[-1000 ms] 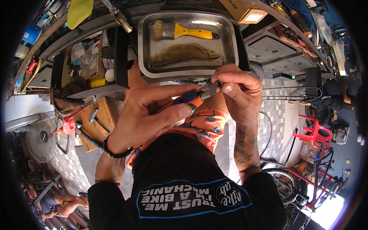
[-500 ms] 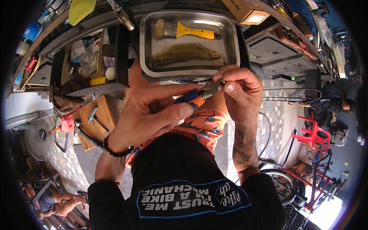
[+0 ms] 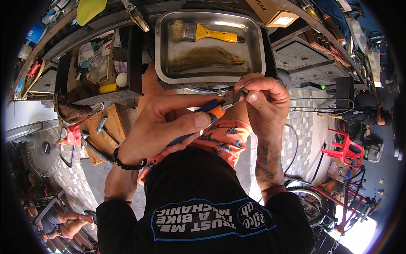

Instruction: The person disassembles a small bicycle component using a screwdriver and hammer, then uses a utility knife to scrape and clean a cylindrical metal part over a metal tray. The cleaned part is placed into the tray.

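Head view: your left hand (image 3: 169, 120) is wrapped round a pair of pliers with blue-and-orange grips and a bare grey metal nose (image 3: 217, 111), just below picture centre, the nose aimed towards two o'clock. Your right hand (image 3: 270, 103), at two o'clock, pinches a small dark metal piece (image 3: 244, 91) between thumb and fingertips, right at the nose's tip; you cannot tell here whether the jaws bite it. Expect the pliers to be stiff and moderately heavy, best held well back on the grips. The piece is probably light, hard and maybe slippery, given the brownish liquid in the shallow rectangular steel tray (image 3: 159, 51) at twelve o'clock; pinch it by its sides.
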